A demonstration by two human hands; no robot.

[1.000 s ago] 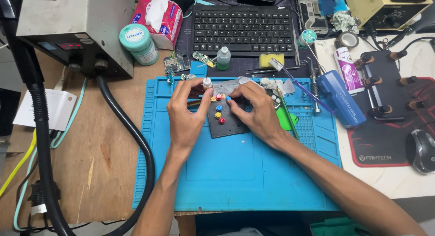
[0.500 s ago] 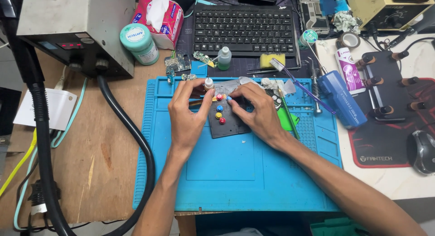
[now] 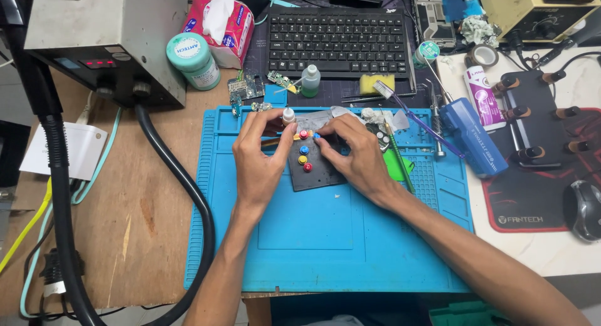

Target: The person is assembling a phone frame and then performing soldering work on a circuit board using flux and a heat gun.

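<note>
Both hands meet mid-frame: left hand (image 3: 260, 160) pinches a thin stick, right hand (image 3: 357, 157) pins the small dark board (image 3: 316, 169) — light, rigid, fragile; best held by its edges.

We saw a matt blue rubbery work mat (image 3: 325, 238) lying on a bare wooden table (image 3: 125, 226) whose surface looked rough and stained. The dark plate (image 3: 316, 172) under our hands looked matt, and the small coloured buttons (image 3: 303, 159) on it were glossy plastic. The box-shaped station (image 3: 106, 38) had a dull grey metal casing, its hose (image 3: 181, 182) smooth black rubber. The tissues (image 3: 219, 13) were soft white paper in a shiny wrapper.
</note>
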